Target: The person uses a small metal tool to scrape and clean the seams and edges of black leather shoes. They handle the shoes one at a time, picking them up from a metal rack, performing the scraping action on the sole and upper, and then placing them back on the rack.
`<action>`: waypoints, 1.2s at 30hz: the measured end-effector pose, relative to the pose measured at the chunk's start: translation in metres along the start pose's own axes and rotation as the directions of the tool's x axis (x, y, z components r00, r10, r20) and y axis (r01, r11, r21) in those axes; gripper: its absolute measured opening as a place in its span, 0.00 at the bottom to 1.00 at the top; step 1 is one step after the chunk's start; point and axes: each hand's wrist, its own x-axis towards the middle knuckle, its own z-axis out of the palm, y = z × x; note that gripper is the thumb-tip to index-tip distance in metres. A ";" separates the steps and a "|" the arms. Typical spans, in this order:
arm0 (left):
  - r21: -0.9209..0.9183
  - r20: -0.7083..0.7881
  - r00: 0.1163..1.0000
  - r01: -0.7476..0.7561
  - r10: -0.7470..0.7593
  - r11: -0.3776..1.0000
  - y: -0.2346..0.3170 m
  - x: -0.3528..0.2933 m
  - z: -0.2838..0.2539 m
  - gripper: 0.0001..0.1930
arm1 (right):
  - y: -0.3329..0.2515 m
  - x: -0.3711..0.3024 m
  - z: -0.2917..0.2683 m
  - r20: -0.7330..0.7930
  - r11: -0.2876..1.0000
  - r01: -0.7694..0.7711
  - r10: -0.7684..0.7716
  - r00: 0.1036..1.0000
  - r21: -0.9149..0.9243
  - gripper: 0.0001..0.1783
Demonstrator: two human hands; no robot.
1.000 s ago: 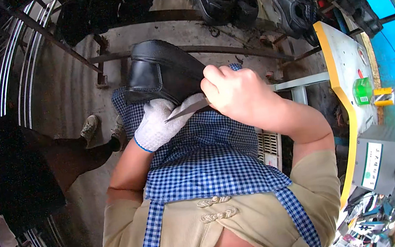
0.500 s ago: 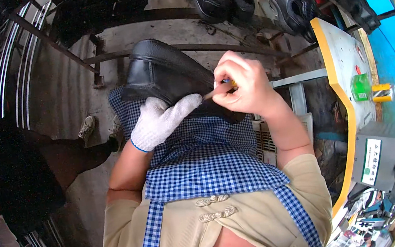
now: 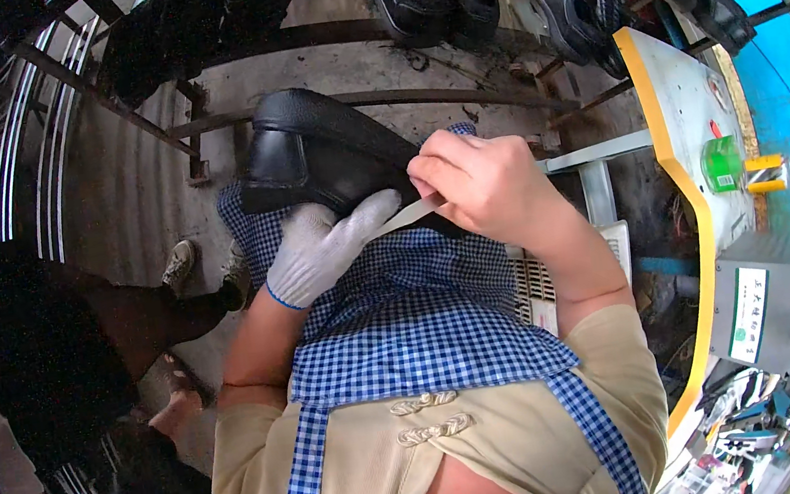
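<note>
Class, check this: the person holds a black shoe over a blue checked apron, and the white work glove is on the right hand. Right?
Not quite. The head view shows the white work glove on the left hand; the right hand is bare. The black shoe and blue checked apron are as stated.

I see a black leather shoe (image 3: 321, 151) lying on its side above the blue checked apron (image 3: 415, 315), sole turned toward the rusty metal rack (image 3: 196, 123), its rounded end pointing up and left. Its surface is pebbled and matte, with a smoother, shinier panel at the lower left. A thin pale strip (image 3: 408, 216) runs along the shoe's lower edge, just above the apron, slanting slightly upward to the right.
</note>
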 end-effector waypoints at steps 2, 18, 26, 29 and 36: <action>0.161 0.058 0.995 0.066 -0.077 0.985 0.008 -0.001 -0.003 0.16 | -0.002 0.002 -0.002 0.079 0.994 0.059 -0.052 0.996 -0.091 0.14; 0.497 0.079 0.835 -0.507 0.545 0.705 -0.029 0.008 -0.007 0.12 | 0.019 0.008 0.014 0.124 0.995 0.047 -0.058 0.991 0.092 0.12; -0.234 -0.058 0.998 0.016 -0.031 0.972 0.001 0.001 0.001 0.13 | 0.038 -0.002 0.016 0.060 0.836 -0.187 0.182 0.981 0.515 0.10; -0.264 -0.006 0.993 0.113 -0.119 0.958 -0.007 0.005 -0.006 0.14 | 0.029 -0.010 0.015 0.013 0.851 -0.195 0.216 0.976 0.488 0.09; -0.034 -0.065 0.998 -0.020 0.018 0.999 -0.026 0.004 0.001 0.13 | 0.007 -0.004 0.014 -0.035 0.988 -0.111 0.115 0.993 0.111 0.11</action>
